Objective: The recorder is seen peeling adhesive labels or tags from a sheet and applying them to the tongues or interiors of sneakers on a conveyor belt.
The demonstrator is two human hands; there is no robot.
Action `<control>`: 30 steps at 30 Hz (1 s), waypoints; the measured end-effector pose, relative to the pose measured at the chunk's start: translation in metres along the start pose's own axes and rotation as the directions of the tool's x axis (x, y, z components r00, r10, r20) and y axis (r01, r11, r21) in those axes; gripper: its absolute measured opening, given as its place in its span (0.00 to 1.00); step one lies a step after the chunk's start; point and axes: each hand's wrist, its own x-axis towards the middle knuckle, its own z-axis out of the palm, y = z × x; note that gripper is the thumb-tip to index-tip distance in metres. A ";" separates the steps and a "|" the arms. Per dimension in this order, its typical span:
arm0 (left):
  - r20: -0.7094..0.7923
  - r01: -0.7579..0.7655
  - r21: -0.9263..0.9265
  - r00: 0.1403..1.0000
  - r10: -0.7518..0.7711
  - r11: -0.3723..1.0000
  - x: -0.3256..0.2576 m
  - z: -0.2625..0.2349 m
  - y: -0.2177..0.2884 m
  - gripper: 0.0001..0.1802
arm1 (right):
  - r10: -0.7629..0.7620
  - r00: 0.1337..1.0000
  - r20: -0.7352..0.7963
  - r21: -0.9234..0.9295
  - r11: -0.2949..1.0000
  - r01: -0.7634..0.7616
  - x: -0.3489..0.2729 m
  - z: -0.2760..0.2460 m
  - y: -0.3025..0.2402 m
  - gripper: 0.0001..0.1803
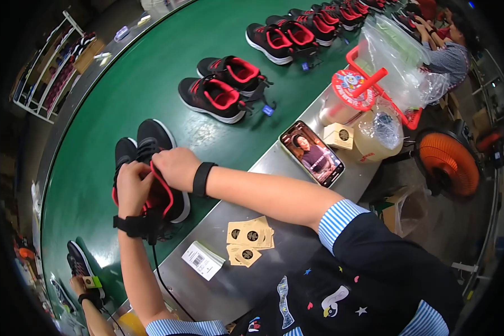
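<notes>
Both my hands are closed together on a pair of black sneakers with red lining (151, 168) at the near edge of the green conveyor belt (145, 84): my left hand (131, 187) grips the red collar of the nearer shoe, and my right hand (176, 167) rests curled over the top of the shoe beside it. On the steel counter (246, 280) just right of them lie some tan paper tags (249, 235), a white barcode label (203, 260) and a phone (312, 154). More pairs of black-and-red sneakers (224, 89) sit farther along the belt.
</notes>
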 end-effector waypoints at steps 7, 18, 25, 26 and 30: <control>-0.030 0.139 -0.111 0.989 -0.144 0.984 -0.004 -0.006 0.009 0.04 | 0.097 0.994 -0.057 0.146 0.985 -0.088 -0.004 -0.021 0.007 0.09; -0.034 0.180 -0.623 0.966 -0.257 0.761 -0.018 -0.014 0.021 0.02 | 0.260 0.954 0.145 0.838 0.481 -0.259 -0.004 -0.019 -0.010 0.05; -0.086 0.153 -0.524 0.969 -0.231 0.838 -0.031 -0.012 0.018 0.02 | 0.271 0.936 0.223 0.824 0.461 -0.330 -0.002 -0.016 -0.023 0.03; -0.109 0.125 -0.517 0.972 -0.209 0.847 -0.034 -0.011 0.014 0.03 | 0.267 0.936 0.231 0.828 0.451 -0.333 -0.001 -0.013 -0.024 0.03; -0.123 0.108 -0.448 0.976 -0.181 0.888 -0.037 -0.012 0.019 0.07 | 0.309 0.939 0.150 0.785 0.541 -0.303 -0.001 0.003 -0.020 0.07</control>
